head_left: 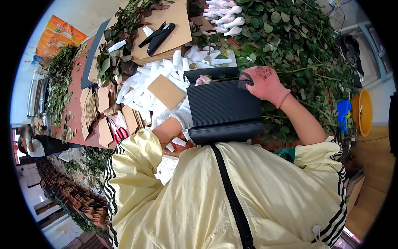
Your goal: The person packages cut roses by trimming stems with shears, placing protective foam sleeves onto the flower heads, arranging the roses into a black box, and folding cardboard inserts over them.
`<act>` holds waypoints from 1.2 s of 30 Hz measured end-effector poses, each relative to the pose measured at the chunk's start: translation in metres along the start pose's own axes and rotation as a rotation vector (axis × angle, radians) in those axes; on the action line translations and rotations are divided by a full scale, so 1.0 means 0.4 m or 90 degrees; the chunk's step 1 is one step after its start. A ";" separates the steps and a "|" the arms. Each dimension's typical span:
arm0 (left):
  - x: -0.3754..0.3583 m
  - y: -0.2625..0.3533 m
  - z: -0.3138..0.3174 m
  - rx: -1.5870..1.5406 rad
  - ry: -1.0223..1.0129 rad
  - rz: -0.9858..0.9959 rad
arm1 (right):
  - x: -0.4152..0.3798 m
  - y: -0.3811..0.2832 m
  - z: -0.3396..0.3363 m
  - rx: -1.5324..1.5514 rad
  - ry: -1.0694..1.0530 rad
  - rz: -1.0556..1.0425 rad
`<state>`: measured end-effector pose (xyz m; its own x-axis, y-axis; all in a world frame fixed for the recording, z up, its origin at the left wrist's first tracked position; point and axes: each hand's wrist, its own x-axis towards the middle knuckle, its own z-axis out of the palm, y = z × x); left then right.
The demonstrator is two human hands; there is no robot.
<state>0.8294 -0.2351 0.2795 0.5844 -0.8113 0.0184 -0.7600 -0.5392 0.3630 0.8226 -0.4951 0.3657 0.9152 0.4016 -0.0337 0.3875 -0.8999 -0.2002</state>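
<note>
A black corrugated sheet (pixel 226 103) is folded in front of my chest, with a smooth black strip along its near side. My right hand (pixel 267 85), in a pink glove with dark fingertips, is closed on the sheet's far right corner. My left hand (pixel 183 115), in a white glove, is against the sheet's left side; its fingers are hidden behind it. A pale pink rose head (pixel 203 80) shows at the sheet's far edge, in front of another dark panel (pixel 211 74).
White foam sleeves (pixel 143 85) and a cardboard square (pixel 166 91) lie to the left. Beyond are a black stapler (pixel 161 39) on stacked cardboard and wrapped roses (pixel 226 18). Red-handled scissors (pixel 120 133) lie left; leafy stems (pixel 298 62) and a yellow basin (pixel 362 112) are right. Another person (pixel 41 143) stands far left.
</note>
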 end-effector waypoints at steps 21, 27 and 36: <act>-0.037 0.001 0.060 -0.587 0.466 -0.448 | -0.054 -0.103 -0.042 -0.225 0.140 -0.062; -0.041 0.038 0.013 -0.635 0.495 -0.426 | 0.005 -0.104 0.093 -0.002 0.093 -0.158; -0.226 0.058 -0.096 -0.717 0.171 0.175 | -0.005 -0.149 -0.227 0.393 -0.420 -0.329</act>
<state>0.7699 -0.1657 0.3222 0.5842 -0.7226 0.3696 -0.2695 0.2568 0.9281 0.8079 -0.4579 0.4665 0.3395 0.8938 -0.2931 0.4208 -0.4230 -0.8025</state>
